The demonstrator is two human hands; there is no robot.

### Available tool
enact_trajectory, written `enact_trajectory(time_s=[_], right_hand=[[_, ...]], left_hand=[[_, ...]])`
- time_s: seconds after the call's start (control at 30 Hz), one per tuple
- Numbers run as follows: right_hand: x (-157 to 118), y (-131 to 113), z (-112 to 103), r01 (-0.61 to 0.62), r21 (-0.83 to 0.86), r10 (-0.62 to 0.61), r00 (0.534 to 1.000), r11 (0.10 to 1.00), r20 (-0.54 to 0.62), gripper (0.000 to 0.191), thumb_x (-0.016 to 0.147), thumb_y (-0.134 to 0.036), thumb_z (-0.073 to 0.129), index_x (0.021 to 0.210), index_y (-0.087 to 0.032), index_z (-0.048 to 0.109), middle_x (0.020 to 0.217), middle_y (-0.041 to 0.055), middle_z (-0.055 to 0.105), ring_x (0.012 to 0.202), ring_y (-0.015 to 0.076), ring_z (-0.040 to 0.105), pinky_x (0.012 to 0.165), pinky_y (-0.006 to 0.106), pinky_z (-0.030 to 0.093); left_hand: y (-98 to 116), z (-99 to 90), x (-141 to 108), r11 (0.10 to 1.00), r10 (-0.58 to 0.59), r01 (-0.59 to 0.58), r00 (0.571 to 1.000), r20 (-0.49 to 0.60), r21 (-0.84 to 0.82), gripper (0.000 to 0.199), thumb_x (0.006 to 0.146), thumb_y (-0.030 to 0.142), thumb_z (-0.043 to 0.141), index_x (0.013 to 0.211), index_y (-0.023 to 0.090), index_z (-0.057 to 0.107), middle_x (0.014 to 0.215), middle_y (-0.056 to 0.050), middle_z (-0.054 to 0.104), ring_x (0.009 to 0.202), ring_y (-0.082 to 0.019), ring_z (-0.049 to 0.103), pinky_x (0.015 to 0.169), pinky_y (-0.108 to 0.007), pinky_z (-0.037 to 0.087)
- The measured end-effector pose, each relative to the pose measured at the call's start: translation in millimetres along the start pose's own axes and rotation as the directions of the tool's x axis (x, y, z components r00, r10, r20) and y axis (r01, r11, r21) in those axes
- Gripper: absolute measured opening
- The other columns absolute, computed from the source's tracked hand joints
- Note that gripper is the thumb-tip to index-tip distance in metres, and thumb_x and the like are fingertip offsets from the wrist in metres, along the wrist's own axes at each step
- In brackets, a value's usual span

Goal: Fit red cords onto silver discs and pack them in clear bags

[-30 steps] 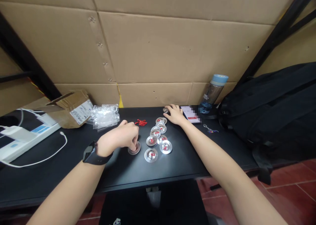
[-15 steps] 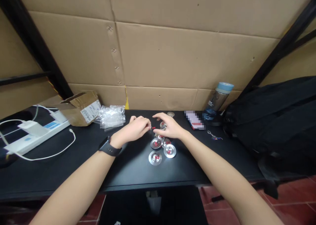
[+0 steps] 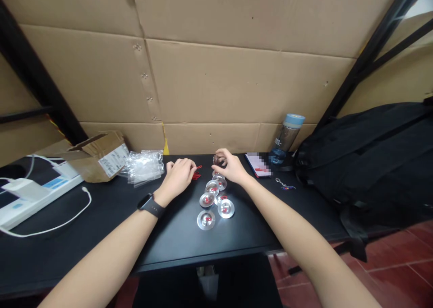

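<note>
Several round silvery discs, such as the front disc (image 3: 206, 219) and the right disc (image 3: 226, 208), lie on the black table (image 3: 169, 249), each with something red at its middle. My right hand (image 3: 230, 166) is at the far end of them, its thumb and fingers curled round a clear round piece (image 3: 218, 160). To the left, my left hand (image 3: 181, 175) rests on the table with fingers bent down, beside a small bunch of red cords (image 3: 196, 175). Its fingertips are partly hidden, so any hold on the cords is unclear.
Clear plastic bags (image 3: 145, 166) and an open cardboard box (image 3: 98, 157) stand left, near a white power strip (image 3: 40, 199) with cables. To the right are a phone (image 3: 258, 164), a bottle (image 3: 286, 139), a keychain (image 3: 286, 185) and a black backpack (image 3: 368, 159). Cardboard (image 3: 216, 82) lines the back.
My hands have moved apart. The left has come down beside the red cords, now visible; the right has shifted to the far disc. The view has turned slightly right.
</note>
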State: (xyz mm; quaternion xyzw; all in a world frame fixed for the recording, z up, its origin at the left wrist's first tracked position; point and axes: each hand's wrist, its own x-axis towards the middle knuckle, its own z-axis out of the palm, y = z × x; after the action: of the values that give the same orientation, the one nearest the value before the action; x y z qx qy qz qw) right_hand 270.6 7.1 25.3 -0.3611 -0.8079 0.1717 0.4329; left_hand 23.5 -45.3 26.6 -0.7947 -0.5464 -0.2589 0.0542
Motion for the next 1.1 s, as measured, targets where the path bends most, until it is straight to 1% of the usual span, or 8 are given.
enact_trajectory(time_s=[0.17, 0.3, 0.37, 0.5, 0.67, 0.83, 0.97, 1.1], right_hand=[[7, 52, -21, -0.104, -0.344, 0.073, 0.992, 0.933, -0.103, 0.033, 0.084, -0.026, 0.074, 0.115, -0.016, 0.070, 0.111, 0.0132, 0.075, 0.100, 0.0257, 0.071, 0.095, 0.039, 0.053], [11, 74, -23, -0.137, -0.434, 0.147, 0.989, 0.890, -0.012, 0.030, 0.087, -0.025, 0.071, 0.116, -0.017, 0.073, 0.118, 0.0125, 0.076, 0.109, 0.0267, 0.070, 0.100, 0.038, 0.051], [12, 78, -20, -0.140, -0.441, 0.166, 0.986, 0.887, 0.021, 0.029, 0.089, -0.025, 0.070, 0.117, -0.019, 0.074, 0.118, 0.0107, 0.076, 0.110, 0.0256, 0.070, 0.100, 0.036, 0.050], [11, 79, -16, -0.162, -0.478, 0.231, 0.969, 0.863, 0.089, 0.031, 0.092, -0.029, 0.066, 0.122, -0.024, 0.073, 0.124, 0.0085, 0.074, 0.116, 0.0258, 0.067, 0.102, 0.036, 0.048], [7, 74, -14, -0.223, -0.563, 0.348, 0.930, 0.795, 0.122, 0.048, 0.098, -0.044, 0.054, 0.144, -0.030, 0.058, 0.150, 0.0124, 0.056, 0.137, 0.0376, 0.048, 0.107, 0.059, 0.039], [6, 69, -11, -0.278, -0.635, 0.466, 0.873, 0.720, 0.147, 0.054, 0.102, -0.049, 0.043, 0.154, -0.036, 0.043, 0.161, 0.0122, 0.041, 0.144, 0.0402, 0.036, 0.108, 0.064, 0.033], [6, 58, -16, -0.246, -0.568, 0.356, 0.930, 0.786, 0.091, 0.054, 0.095, -0.040, 0.057, 0.148, -0.029, 0.052, 0.158, 0.0152, 0.044, 0.142, 0.0406, 0.038, 0.107, 0.065, 0.035], [5, 19, -23, 0.040, -0.258, 0.004, 0.985, 0.965, 0.171, 0.036, 0.088, -0.028, 0.067, 0.124, -0.022, 0.069, 0.130, 0.0106, 0.067, 0.119, 0.0277, 0.061, 0.105, 0.047, 0.046]], left_hand=[[-10, 8.1, 2, 0.996, -0.013, 0.014, 1.000, -0.008, 0.088, 0.023, 0.098, 0.032, 0.053, 0.083, 0.022, 0.067, 0.096, -0.008, 0.071, 0.103, -0.029, 0.056, 0.088, -0.045, 0.031], [-6, 3.7, 1, 0.997, 0.051, -0.049, 0.998, -0.022, 0.057, 0.015, 0.095, 0.033, 0.059, 0.097, 0.023, 0.071, 0.108, -0.010, 0.068, 0.106, -0.029, 0.056, 0.091, -0.045, 0.034], [2, -0.9, 0, 0.983, 0.177, -0.174, 0.983, 0.052, -0.058, 0.019, 0.095, 0.037, 0.060, 0.106, 0.025, 0.070, 0.114, -0.008, 0.067, 0.106, -0.027, 0.058, 0.092, -0.042, 0.036], [23, -4.9, -6, 0.896, 0.403, -0.335, 0.890, 0.216, -0.293, 0.022, 0.096, 0.043, 0.061, 0.111, 0.030, 0.072, 0.113, -0.004, 0.068, 0.108, -0.024, 0.059, 0.092, -0.038, 0.038], [38, 2.5, -10, 0.889, 0.409, -0.337, 0.889, 0.207, -0.309, 0.020, 0.099, 0.040, 0.058, 0.105, 0.029, 0.074, 0.106, -0.003, 0.071, 0.102, -0.023, 0.060, 0.089, -0.037, 0.039], [34, 3.3, -9, 0.902, 0.379, -0.323, 0.910, 0.167, -0.288, 0.022, 0.102, 0.034, 0.053, 0.101, 0.028, 0.073, 0.103, -0.001, 0.074, 0.100, -0.021, 0.062, 0.088, -0.037, 0.038], [32, -3.8, -7, 0.929, 0.276, -0.247, 0.959, 0.069, -0.277, 0.021, 0.101, 0.035, 0.053, 0.099, 0.026, 0.073, 0.103, -0.002, 0.075, 0.097, -0.021, 0.063, 0.089, -0.037, 0.038], [32, -10.9, -6, 0.950, 0.175, -0.169, 0.985, 0.000, -0.261, 0.024, 0.102, 0.037, 0.052, 0.099, 0.026, 0.073, 0.102, -0.002, 0.077, 0.097, -0.022, 0.064, 0.089, -0.039, 0.038]])
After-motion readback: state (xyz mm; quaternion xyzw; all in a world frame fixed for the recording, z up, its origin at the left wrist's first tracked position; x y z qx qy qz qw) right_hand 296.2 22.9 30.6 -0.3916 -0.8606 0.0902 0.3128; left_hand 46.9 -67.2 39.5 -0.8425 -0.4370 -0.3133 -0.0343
